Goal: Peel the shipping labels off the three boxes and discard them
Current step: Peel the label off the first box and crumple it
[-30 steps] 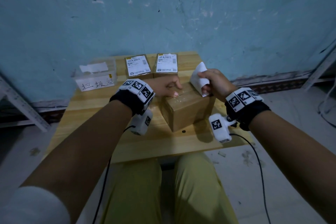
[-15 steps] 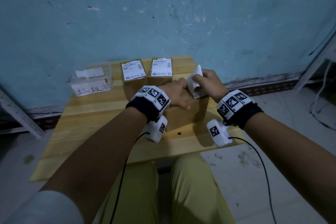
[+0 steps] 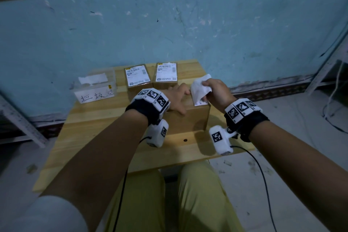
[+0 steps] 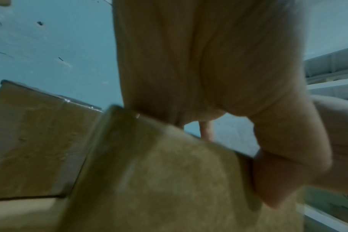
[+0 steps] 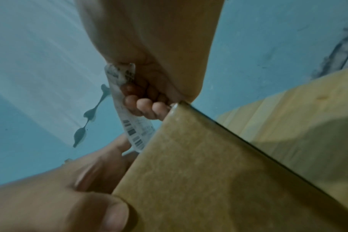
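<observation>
Since a moment ago the right hand (image 3: 216,93) has drawn the shipping label (image 3: 200,89) further back, so only its near edge still clings to the front box (image 3: 190,117), which sits on the wooden table (image 3: 105,118). Its fingers pinch the sheet; the left hand (image 3: 177,100) presses flat on the box top, thumb hooked over the side. Two rear boxes (image 3: 138,79) keep their labels. One strip already lies in the clear bin (image 3: 94,90), whose handwritten characters I cannot make out.
</observation>
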